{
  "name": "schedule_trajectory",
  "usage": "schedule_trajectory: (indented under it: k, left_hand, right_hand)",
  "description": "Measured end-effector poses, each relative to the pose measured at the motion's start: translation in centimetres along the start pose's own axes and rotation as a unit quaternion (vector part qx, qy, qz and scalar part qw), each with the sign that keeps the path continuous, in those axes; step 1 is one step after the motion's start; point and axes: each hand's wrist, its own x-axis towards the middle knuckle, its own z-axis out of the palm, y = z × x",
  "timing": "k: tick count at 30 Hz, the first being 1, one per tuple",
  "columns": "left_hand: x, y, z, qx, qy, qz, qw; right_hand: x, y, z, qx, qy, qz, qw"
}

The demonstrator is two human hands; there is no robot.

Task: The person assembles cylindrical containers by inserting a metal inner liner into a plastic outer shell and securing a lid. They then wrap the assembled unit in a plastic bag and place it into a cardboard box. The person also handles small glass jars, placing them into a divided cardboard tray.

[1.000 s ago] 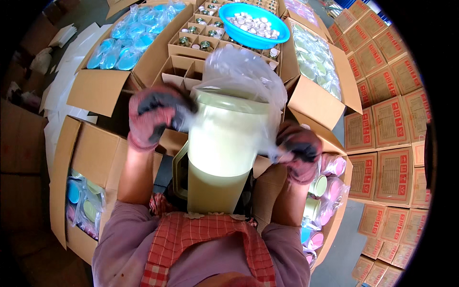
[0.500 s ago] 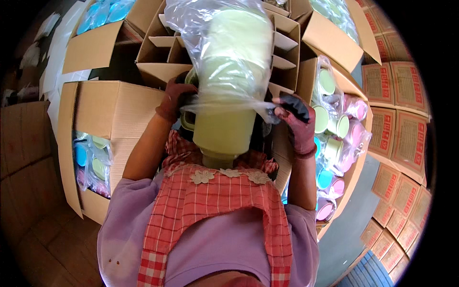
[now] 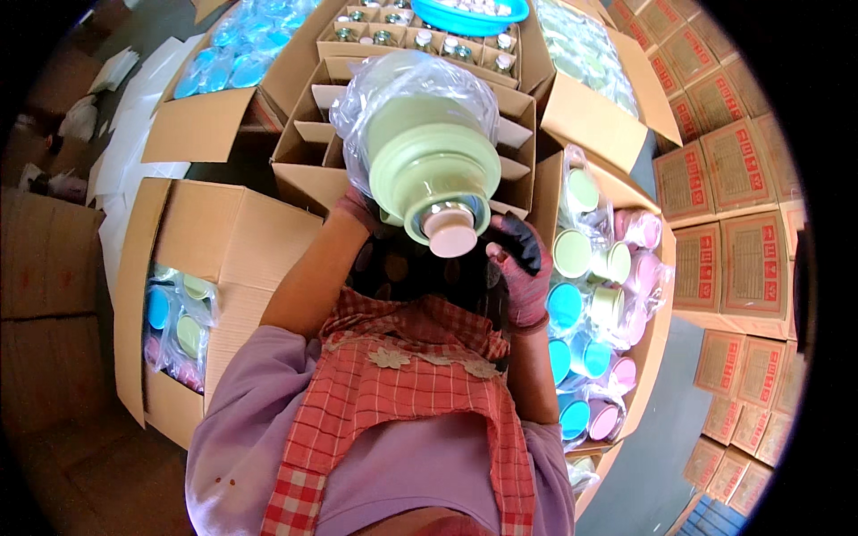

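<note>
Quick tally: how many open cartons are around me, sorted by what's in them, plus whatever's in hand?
Divider cartons: 2
Blue-ware carton: 1
Green-ware carton: 1
Mixed-colour cartons: 2
Held green jar: 1
Total: 7 (6 open cartons, 1 jar); sealed stacks not counted.

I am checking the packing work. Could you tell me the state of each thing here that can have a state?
green flask: held up, tilted, inside a clear bag
clear bag: open, pulled over the flask
left hand: gloved, gripping the flask
right hand: gloved, at the flask's pink end
divider carton: open, cells empty
carton of cups: open, filled
</note>
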Motion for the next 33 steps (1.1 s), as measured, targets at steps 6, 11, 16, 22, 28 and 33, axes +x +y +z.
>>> schedule_trajectory:
  k: [6, 11, 16, 22, 28, 33]
  left_hand:
    - [-0.4, 0.1, 0.0, -0.014, 0.023, -0.004, 1.0]
    - [-0.6, -0.4, -1.4, 0.071, 0.087, 0.023, 0.993]
    - [-0.8, -0.9, -1.2, 0.168, 0.111, 0.032, 0.979]
    - [1.2, -0.6, 5.2, 0.093, 0.299, -0.047, 0.949]
    - [-1.2, -1.6, -4.2, 0.056, 0.124, 0.1, 0.986]
    - [-0.4, -1.9, -2.2, 0.109, 0.121, 0.074, 0.984]
  right_hand:
    - [0.0, -0.1, 1.0, -0.035, 0.039, -0.042, 0.998]
    - [0.3, -1.8, 1.3, -0.097, 0.043, -0.085, 0.991]
    - [0.8, -1.7, 2.8, -0.152, 0.042, -0.117, 0.981]
    - [3.1, -2.5, 5.4, -0.292, -0.003, -0.205, 0.934]
    - [4.2, -1.3, 6.8, -0.171, 0.025, -0.196, 0.965]
    - [3.4, 2.4, 4.7, 0.019, 0.053, -0.042, 0.998]
